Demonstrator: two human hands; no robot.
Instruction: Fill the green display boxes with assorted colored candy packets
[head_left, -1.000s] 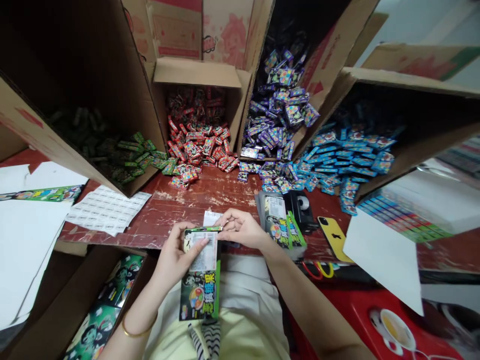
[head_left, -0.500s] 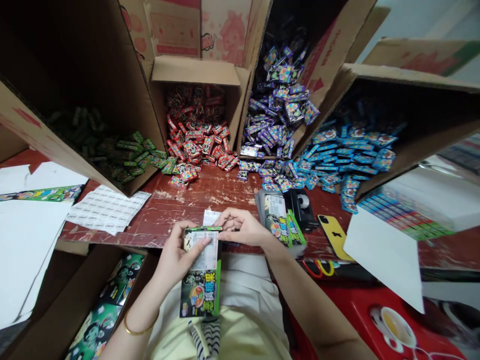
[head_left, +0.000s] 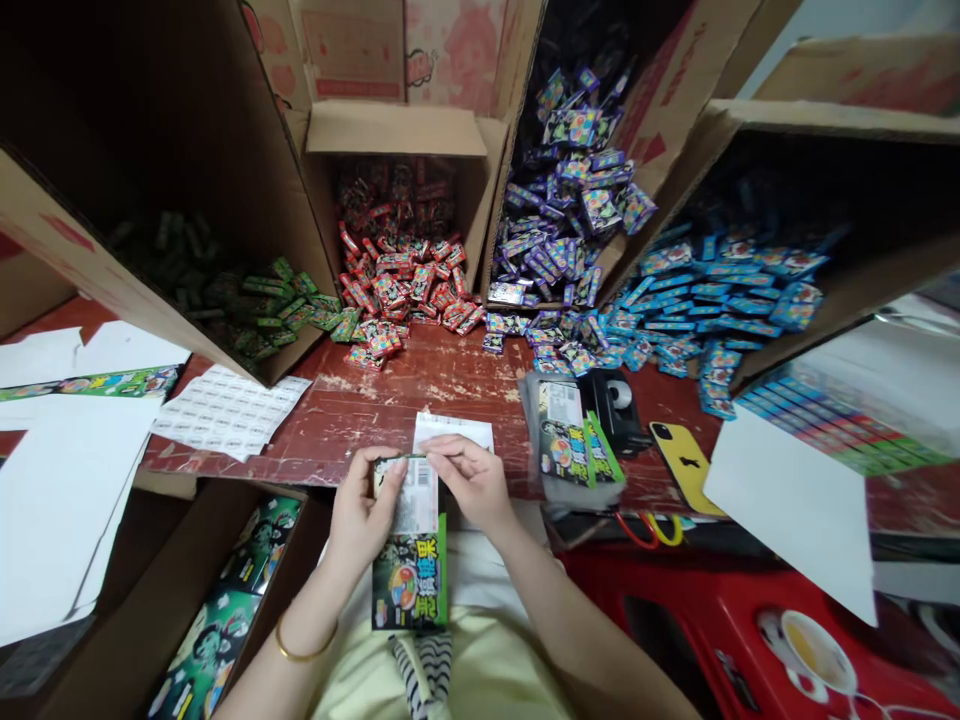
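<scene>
A flat black and green candy box (head_left: 409,582) stands upright before my lap, with a white label on its upper part. My left hand (head_left: 366,508) grips it by the upper left side, thumb across the front. At the top right corner, my right hand (head_left: 474,484) has its fingertips pinched on the box's upper edge; what lies between them is partly hidden. Just behind the hands, a white paper sheet (head_left: 463,430) lies on the red table (head_left: 442,372).
Cartons spill small green (head_left: 289,300), red (head_left: 390,290), purple (head_left: 555,255) and blue packets (head_left: 720,295). To the right are flat box sleeves (head_left: 564,450), a black tape dispenser (head_left: 616,412), a yellow phone (head_left: 684,468) and a cup (head_left: 817,650). A sticker sheet (head_left: 232,408) lies left.
The view has shifted slightly. My right fingers have drawn together at the box's top corner. More of the white sheet behind my hands shows.
</scene>
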